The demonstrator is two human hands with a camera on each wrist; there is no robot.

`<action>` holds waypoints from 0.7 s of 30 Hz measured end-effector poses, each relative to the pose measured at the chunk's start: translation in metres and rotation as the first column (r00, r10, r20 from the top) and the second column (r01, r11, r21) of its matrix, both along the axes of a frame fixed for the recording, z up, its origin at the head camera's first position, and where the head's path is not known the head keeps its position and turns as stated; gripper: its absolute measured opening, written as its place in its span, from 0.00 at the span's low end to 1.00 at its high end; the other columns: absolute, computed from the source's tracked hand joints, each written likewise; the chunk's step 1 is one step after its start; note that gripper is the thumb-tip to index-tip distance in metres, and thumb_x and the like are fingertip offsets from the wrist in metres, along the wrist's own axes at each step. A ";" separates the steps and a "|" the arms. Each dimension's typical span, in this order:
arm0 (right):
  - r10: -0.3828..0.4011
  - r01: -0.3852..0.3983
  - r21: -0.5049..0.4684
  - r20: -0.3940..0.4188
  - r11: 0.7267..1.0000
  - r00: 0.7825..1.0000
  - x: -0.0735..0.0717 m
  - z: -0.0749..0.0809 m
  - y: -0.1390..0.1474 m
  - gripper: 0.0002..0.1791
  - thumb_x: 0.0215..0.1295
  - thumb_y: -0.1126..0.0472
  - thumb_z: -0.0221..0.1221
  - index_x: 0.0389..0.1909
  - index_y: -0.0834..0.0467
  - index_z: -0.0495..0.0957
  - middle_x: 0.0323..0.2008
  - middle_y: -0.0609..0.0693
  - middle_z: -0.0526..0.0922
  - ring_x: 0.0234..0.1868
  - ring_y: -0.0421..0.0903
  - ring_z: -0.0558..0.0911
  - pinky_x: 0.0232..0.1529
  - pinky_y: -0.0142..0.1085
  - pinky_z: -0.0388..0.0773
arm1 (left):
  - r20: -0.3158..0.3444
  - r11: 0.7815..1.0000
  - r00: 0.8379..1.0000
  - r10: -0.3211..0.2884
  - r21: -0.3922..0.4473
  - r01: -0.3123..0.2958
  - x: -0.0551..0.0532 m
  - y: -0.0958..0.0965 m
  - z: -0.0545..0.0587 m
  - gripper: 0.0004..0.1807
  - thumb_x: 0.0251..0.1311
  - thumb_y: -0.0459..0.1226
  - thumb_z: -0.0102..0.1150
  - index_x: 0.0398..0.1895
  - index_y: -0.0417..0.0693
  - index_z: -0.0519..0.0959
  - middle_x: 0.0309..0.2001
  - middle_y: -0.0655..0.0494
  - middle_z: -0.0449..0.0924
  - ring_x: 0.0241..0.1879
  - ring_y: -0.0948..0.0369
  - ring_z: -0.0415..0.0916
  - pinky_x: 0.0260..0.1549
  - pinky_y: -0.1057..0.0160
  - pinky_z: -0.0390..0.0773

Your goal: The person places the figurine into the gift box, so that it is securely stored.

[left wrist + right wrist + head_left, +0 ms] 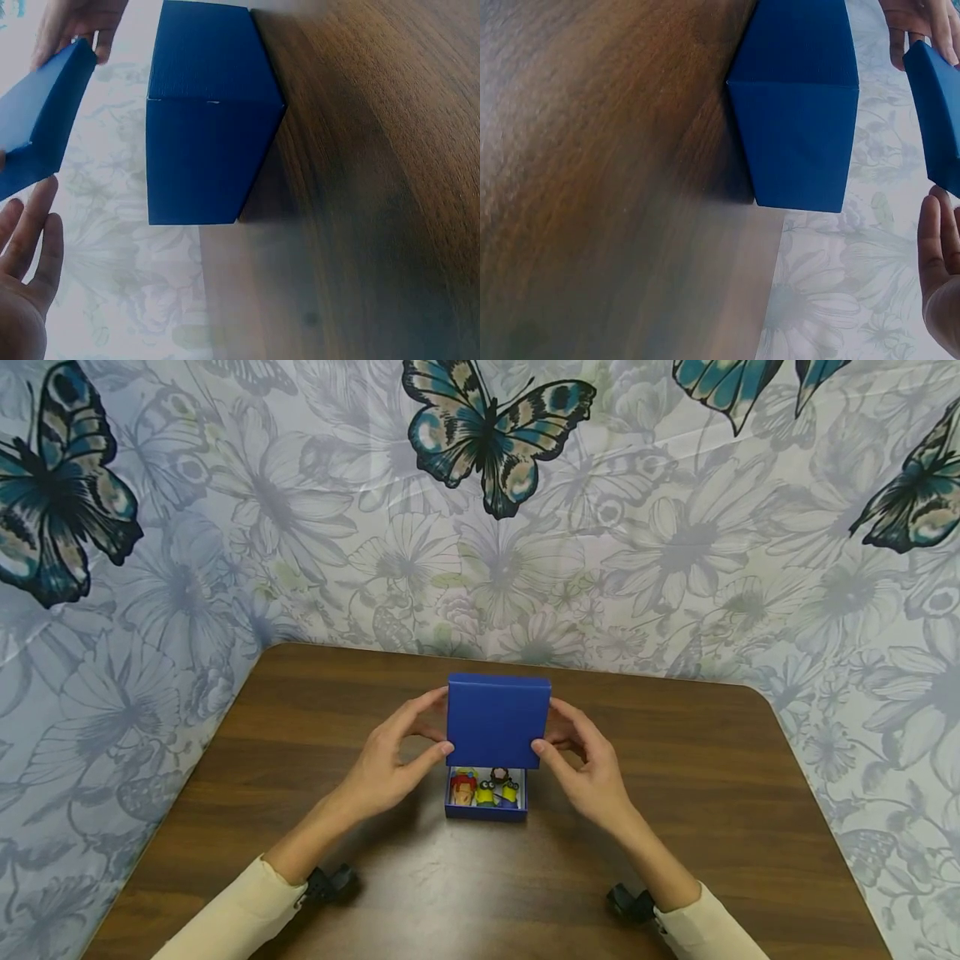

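Observation:
A blue box lid [498, 722] is held up, tilted, between both hands over a blue box [486, 814] on the table. My left hand [393, 756] grips the lid's left edge, thumb on the near face and fingers behind. On the opposite edge my right hand [588, 764] pinches it the same way. Several small figures sit inside the box, among them a red-topped figure [463, 790] and a yellow one [486, 793]; the lid hides the box's far part. Both wrist views show the lid [45, 112] apart from the box [799, 142].
The brown wooden table [675, 760] has rounded far corners. Behind it hangs a floral cloth [525, 585] with large butterflies. Dark wrist devices [330, 883] sit at both cream sleeves [240, 910].

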State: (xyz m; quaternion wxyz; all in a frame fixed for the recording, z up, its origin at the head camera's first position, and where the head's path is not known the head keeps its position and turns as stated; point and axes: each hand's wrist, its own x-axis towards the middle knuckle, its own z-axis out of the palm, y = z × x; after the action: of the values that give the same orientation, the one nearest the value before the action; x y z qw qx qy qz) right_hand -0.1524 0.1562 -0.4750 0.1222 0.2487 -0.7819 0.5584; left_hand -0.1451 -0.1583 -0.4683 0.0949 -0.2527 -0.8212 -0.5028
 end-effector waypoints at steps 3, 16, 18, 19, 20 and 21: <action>-0.002 0.002 -0.003 -0.010 1.000 1.000 0.000 0.000 -0.001 0.41 0.70 0.73 0.68 0.81 0.52 0.68 0.68 0.55 0.80 0.45 0.37 0.86 0.52 0.27 0.84 | -0.023 1.000 1.000 -0.004 0.023 0.005 -0.001 0.002 0.000 0.43 0.70 0.33 0.70 0.85 0.62 0.63 0.74 0.56 0.75 0.49 0.65 0.89 0.62 0.55 0.83; -0.010 0.008 -0.038 -0.045 0.999 0.999 0.001 -0.006 -0.002 0.44 0.68 0.77 0.66 0.83 0.55 0.65 0.81 0.53 0.68 0.46 0.36 0.84 0.55 0.26 0.83 | -0.085 0.995 0.996 -0.042 0.082 0.049 -0.005 0.007 -0.002 0.43 0.68 0.28 0.70 0.84 0.53 0.66 0.84 0.56 0.64 0.45 0.64 0.90 0.70 0.62 0.77; -0.021 0.020 -0.043 -0.035 0.999 0.999 0.001 -0.006 -0.002 0.43 0.69 0.75 0.66 0.83 0.54 0.65 0.76 0.54 0.74 0.46 0.37 0.85 0.54 0.26 0.83 | -0.088 0.994 0.995 -0.042 0.094 0.050 -0.005 0.008 -0.003 0.42 0.67 0.27 0.70 0.83 0.52 0.67 0.84 0.55 0.65 0.46 0.63 0.90 0.66 0.63 0.80; -0.025 0.023 -0.046 -0.033 0.999 0.999 0.001 -0.007 -0.002 0.43 0.69 0.75 0.66 0.83 0.54 0.65 0.74 0.54 0.76 0.46 0.37 0.85 0.55 0.26 0.83 | -0.091 0.994 0.995 -0.043 0.100 0.052 -0.005 0.008 -0.003 0.42 0.67 0.27 0.70 0.83 0.52 0.67 0.83 0.54 0.65 0.46 0.63 0.90 0.64 0.64 0.81; -0.028 0.027 -0.048 -0.034 0.999 0.999 0.001 -0.007 -0.001 0.43 0.69 0.75 0.66 0.83 0.54 0.65 0.71 0.55 0.78 0.45 0.37 0.85 0.55 0.26 0.83 | -0.093 0.993 0.995 -0.044 0.105 0.053 -0.006 0.008 -0.003 0.42 0.67 0.27 0.70 0.83 0.51 0.67 0.83 0.54 0.66 0.46 0.62 0.90 0.62 0.64 0.82; -0.030 0.029 -0.051 -0.033 0.998 0.999 0.001 -0.007 -0.001 0.43 0.70 0.75 0.66 0.83 0.54 0.65 0.68 0.55 0.79 0.45 0.37 0.86 0.55 0.26 0.83 | -0.093 0.993 0.995 -0.045 0.109 0.055 -0.006 0.008 -0.004 0.42 0.67 0.27 0.70 0.83 0.51 0.67 0.83 0.54 0.66 0.46 0.62 0.90 0.61 0.64 0.83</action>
State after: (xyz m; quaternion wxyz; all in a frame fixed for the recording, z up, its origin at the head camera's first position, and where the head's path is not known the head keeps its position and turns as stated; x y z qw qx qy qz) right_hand -0.1511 0.1548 -0.4816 0.1499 0.2435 -0.7690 0.5717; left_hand -0.1509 -0.1501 -0.4719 0.1335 -0.2899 -0.7801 -0.5382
